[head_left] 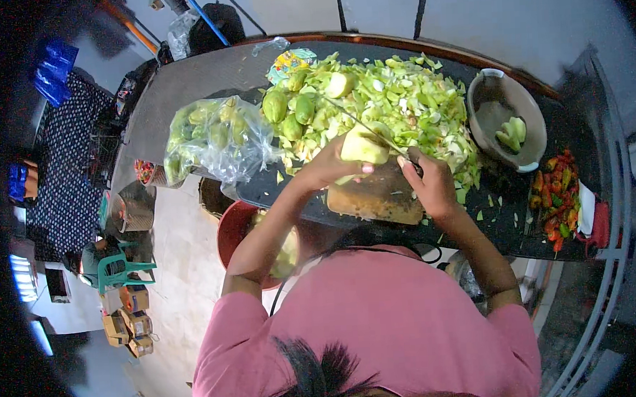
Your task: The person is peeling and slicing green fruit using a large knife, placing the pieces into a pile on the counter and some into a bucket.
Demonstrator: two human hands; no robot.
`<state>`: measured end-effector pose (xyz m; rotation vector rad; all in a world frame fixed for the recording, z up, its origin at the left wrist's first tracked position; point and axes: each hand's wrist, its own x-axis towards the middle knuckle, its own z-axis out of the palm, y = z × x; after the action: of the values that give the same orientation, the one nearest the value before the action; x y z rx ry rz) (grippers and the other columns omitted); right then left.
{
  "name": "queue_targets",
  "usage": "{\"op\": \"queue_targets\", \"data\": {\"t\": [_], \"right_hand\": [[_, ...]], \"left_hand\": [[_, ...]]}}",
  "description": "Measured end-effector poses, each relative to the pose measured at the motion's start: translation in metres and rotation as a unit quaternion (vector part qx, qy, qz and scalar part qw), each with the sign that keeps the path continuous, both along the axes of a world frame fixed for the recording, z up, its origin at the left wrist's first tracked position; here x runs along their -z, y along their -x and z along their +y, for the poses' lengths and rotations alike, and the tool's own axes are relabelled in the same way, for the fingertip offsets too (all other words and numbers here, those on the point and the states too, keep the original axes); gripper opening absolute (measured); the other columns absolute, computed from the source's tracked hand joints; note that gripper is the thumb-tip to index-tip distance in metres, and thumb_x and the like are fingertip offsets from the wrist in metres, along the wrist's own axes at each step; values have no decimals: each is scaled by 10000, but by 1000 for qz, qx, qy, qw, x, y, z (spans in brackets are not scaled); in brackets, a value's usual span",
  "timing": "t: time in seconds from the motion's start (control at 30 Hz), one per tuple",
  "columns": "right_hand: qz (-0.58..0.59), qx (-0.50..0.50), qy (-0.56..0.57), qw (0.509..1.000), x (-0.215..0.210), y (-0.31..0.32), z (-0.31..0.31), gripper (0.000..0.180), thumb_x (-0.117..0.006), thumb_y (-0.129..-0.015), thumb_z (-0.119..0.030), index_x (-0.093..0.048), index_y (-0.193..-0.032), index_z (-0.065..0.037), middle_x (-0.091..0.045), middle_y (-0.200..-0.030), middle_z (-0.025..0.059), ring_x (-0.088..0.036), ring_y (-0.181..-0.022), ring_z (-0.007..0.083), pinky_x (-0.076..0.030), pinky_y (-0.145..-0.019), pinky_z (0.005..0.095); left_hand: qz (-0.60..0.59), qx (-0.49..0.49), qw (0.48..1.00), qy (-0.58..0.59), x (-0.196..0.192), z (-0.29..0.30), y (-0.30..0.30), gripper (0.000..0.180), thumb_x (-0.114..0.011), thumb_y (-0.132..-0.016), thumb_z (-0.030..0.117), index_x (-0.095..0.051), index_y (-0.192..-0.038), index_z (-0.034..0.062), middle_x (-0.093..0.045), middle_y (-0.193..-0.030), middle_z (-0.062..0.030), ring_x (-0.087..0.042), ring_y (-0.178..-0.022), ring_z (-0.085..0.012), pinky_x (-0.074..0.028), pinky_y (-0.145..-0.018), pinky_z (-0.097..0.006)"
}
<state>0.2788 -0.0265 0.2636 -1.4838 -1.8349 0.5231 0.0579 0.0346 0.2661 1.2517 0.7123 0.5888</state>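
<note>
Fruit [362, 147], peeled, gripped by left hand [325, 167] near brown board [375, 202]; right hand [431, 185] grips knife [364, 125], exact hold unclear.

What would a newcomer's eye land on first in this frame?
Probably the pale green peelings heaped midway along the dark table. Just in front, the left hand holds a peeled fruit and the right hand a knife. Red and orange peppers lie at far right.

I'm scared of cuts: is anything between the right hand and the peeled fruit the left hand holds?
Yes, the knife in the right hand: its blade slants along the far side of the peeled pale-green fruit in the left hand. Nothing else visible stands between them.
</note>
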Motion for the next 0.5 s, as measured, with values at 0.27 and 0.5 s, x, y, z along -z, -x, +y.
{"op": "queue_targets", "data": {"t": [0.27,0.5], "right_hand": [[44,-106,71,991,-16,-18,-7,376,-578,-874,-320,-598,-772,42,-572,-661,222,-565,-584,353,-419,-553,398],[-107,-98,147,979,-15,-13,-8,316,-543,-898,-271,-603,-1003,20,-622,-798,224,-604,-739,372,-462,-668,392]], "left_hand": [[16,20,997,-76,1,1,8,597,-766,-696,202,-490,-1201,41,-599,-1032,-47,-572,-845,-107,-499,-645,-255],[76,64,991,-89,-9,-8,9,581,-762,-716,191,-489,-1202,26,-592,-1021,-37,-550,-872,-117,-446,-749,-266]]}}
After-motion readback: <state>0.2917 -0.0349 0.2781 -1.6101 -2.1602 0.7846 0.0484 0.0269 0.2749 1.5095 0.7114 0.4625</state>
